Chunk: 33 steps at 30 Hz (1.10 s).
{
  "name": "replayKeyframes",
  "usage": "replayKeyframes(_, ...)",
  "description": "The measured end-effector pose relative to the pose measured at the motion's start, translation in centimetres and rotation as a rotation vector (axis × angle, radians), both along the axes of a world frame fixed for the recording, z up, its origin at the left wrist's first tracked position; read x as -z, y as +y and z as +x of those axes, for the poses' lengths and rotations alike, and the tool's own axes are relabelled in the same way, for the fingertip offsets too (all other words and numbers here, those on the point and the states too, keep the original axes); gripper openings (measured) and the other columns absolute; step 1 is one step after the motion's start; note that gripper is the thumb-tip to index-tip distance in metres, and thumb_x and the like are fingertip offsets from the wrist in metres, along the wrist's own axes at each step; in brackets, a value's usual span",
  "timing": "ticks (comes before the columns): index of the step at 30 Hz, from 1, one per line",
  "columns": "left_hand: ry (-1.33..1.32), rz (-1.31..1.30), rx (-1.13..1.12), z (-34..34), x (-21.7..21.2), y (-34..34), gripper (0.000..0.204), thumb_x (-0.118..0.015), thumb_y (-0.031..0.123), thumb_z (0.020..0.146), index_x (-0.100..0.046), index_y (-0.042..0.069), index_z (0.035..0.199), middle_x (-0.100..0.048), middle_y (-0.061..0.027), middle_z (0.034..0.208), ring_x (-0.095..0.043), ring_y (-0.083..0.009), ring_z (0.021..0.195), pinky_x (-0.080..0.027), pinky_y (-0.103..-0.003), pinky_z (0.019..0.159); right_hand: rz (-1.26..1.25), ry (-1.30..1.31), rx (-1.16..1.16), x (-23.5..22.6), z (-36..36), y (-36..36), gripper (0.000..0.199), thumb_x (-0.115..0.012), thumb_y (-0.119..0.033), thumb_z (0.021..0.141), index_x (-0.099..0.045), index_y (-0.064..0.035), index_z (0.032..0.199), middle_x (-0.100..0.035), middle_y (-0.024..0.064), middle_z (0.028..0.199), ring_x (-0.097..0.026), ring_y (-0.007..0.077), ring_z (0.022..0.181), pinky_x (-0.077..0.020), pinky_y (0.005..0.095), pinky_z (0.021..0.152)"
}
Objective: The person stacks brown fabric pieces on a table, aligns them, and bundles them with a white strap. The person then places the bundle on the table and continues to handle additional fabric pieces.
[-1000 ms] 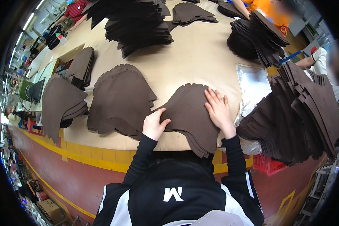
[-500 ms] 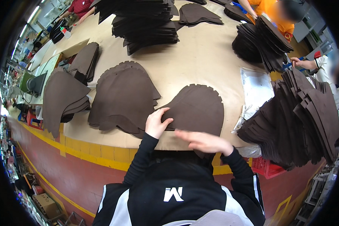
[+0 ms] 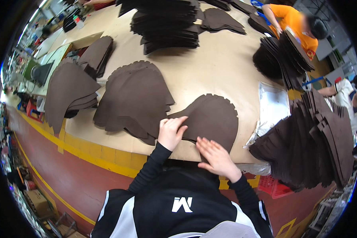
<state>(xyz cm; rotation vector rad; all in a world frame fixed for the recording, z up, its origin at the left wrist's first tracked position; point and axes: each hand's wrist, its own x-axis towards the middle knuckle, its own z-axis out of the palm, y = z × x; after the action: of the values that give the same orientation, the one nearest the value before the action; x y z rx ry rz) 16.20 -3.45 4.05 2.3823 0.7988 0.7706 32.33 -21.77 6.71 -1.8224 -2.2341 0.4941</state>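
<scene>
A dark brown cut piece [image 3: 214,119] with a notched, rounded far edge lies flat near the front of the table. My left hand [image 3: 171,133] rests at its narrow left part, fingers stretched and the thumb held apart. On the piece's near edge lies my right hand [image 3: 217,158], open, with its fingers extended flat. Whether the piece is one layer or several, I cannot tell. Just left of my left hand is a fanned stack of similar brown pieces [image 3: 133,95], overlapping one another.
More brown pieces [image 3: 69,87] overhang the table's left side, and tall dark stacks [image 3: 166,29] stand at the back. At right are a clear plastic sheet [image 3: 273,103] and a big fanned stack [image 3: 301,142] above a red crate [image 3: 273,186]. A person in orange [image 3: 291,20] handles pieces.
My right hand has come down from a blurred sweep above the near edge and now rests on the piece. My left hand stays at the piece's left part. The whole view has shifted slightly.
</scene>
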Motion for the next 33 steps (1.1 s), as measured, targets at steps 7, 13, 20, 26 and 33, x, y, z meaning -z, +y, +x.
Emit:
replayKeyframes(7,-0.436,-0.159,0.103,-1.4,-9.1,0.3,0.033,-0.072,0.004,0.078,-0.070,0.005,0.111,-0.065,-0.0113,0.081,-0.062,-0.0283,0.071,-0.051,-0.035,0.067,0.349,0.916,0.267,-3.5,1.6,-2.6,0.071,-0.043,-0.062,0.095,-0.071,0.0022,0.103,-0.074,0.0180,0.088,-0.072,0.0303,0.085,-0.0528,0.0428,0.086)
replayKeyframes(13,-0.554,-0.002,-0.450,-12.9,-18.6,8.0,0.031,-0.070,-0.003,0.079,-0.074,0.005,0.108,-0.073,-0.0083,0.100,-0.066,-0.0130,0.086,-0.052,-0.028,0.076,0.591,0.854,0.446,-3.9,4.2,-1.3,0.049,-0.047,-0.038,0.100,-0.069,0.0051,0.102,-0.072,0.0190,0.080,-0.070,0.0290,0.083,-0.0477,0.0429,0.092)
replayKeyframes(20,-0.292,0.174,-0.960,-36.9,-15.3,21.8,0.038,-0.071,0.014,0.087,-0.066,0.003,0.124,-0.070,-0.0096,0.115,-0.065,-0.0157,0.097,-0.048,-0.028,0.092,0.382,0.440,-0.045,-7.6,1.9,5.4,0.020,-0.066,-0.006,0.085,-0.070,-0.0008,0.103,-0.072,0.0118,0.096,-0.069,0.0290,0.092,-0.0505,0.0433,0.090)
replayKeyframes(26,-0.335,0.294,-0.757,-26.1,-10.7,11.4,0.015,-0.065,0.005,0.090,-0.069,0.001,0.103,-0.070,-0.0093,0.104,-0.066,-0.0172,0.093,-0.053,-0.031,0.081,0.373,0.210,-0.269,-10.2,-1.7,14.6,0.049,-0.064,-0.022,0.091,-0.054,-0.0047,0.135,-0.056,0.0131,0.136,-0.051,0.0313,0.129,-0.0391,0.0462,0.106)
replayKeyframes(33,-0.073,0.100,-0.527,-16.9,0.1,11.5,0.059,-0.078,0.023,0.077,-0.059,0.008,0.132,-0.046,-0.0160,0.146,-0.038,-0.0356,0.139,-0.036,-0.044,0.111,0.448,-0.014,0.153,2.4,-6.1,30.9,0.072,-0.055,-0.043,0.094,-0.035,0.0009,0.147,-0.033,0.0194,0.154,-0.026,0.0327,0.146,-0.0147,0.0500,0.119)
